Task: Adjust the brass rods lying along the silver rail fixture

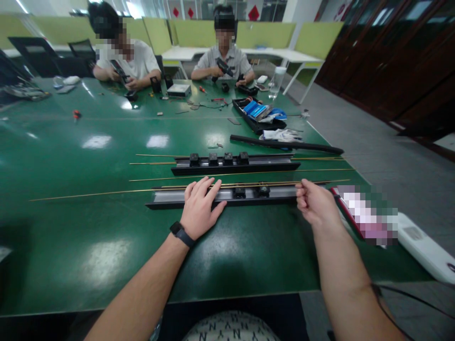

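A black channel rail (pixel 167 205) with a pale inner strip lies crosswise in front of me. My left hand (pixel 201 207), a dark watch on its wrist, rests spread over the rail's left half, fingers across the thin brass rods. Closed in a pinch at the right end, my right hand (pixel 315 201) holds a thin brass rod (pixel 277 183) that runs along the rail's top. Two small black blocks (pixel 263 190) sit in the rail between my hands. Behind it is a second black rail (pixel 236 167) with several black blocks (pixel 213 159) and more thin rods.
Beyond the rails lie a black foam strip (pixel 284 143), white gloves (pixel 282 135) and a black tray (pixel 254 124) with blue packets. A long white object (pixel 423 246) is at the right edge. Two people work across the green table (pixel 117 255); one holds a power drill (pixel 224 67).
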The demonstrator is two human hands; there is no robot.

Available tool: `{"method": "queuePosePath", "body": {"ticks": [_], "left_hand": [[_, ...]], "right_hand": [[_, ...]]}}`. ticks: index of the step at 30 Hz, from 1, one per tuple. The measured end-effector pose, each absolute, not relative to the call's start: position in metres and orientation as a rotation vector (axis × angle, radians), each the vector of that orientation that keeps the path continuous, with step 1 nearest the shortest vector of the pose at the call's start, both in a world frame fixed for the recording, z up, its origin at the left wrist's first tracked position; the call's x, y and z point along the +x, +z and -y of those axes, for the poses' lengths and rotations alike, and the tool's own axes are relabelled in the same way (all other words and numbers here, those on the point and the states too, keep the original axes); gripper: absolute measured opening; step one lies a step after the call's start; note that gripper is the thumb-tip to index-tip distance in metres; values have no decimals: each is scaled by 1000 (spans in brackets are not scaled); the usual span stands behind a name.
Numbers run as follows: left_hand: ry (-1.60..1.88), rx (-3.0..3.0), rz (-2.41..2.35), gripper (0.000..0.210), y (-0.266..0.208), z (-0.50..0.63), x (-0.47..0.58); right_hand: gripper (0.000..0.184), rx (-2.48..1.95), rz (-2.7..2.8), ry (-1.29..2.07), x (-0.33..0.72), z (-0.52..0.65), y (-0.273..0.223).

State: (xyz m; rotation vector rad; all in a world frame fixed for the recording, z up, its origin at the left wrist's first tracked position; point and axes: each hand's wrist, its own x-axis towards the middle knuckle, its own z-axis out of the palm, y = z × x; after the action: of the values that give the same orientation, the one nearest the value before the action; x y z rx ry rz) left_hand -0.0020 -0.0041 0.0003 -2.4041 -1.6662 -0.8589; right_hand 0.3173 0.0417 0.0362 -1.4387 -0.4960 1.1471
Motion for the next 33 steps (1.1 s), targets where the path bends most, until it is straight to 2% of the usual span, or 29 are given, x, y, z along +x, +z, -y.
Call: {"method": "queuePosePath", "body": {"ticks": [13, 23, 33], "left_hand": [[-857, -2404, 1663, 54, 1, 4, -2], [-861, -2407, 1664, 54, 3, 4, 0], [-848, -2397, 1653, 54, 3, 5, 0]], "right_hand": [[23, -1467, 521, 1115, 315, -41, 37], [27, -1386, 743, 1338, 299, -34, 29], [25, -1358, 741, 1369, 297, -33, 29]]}}
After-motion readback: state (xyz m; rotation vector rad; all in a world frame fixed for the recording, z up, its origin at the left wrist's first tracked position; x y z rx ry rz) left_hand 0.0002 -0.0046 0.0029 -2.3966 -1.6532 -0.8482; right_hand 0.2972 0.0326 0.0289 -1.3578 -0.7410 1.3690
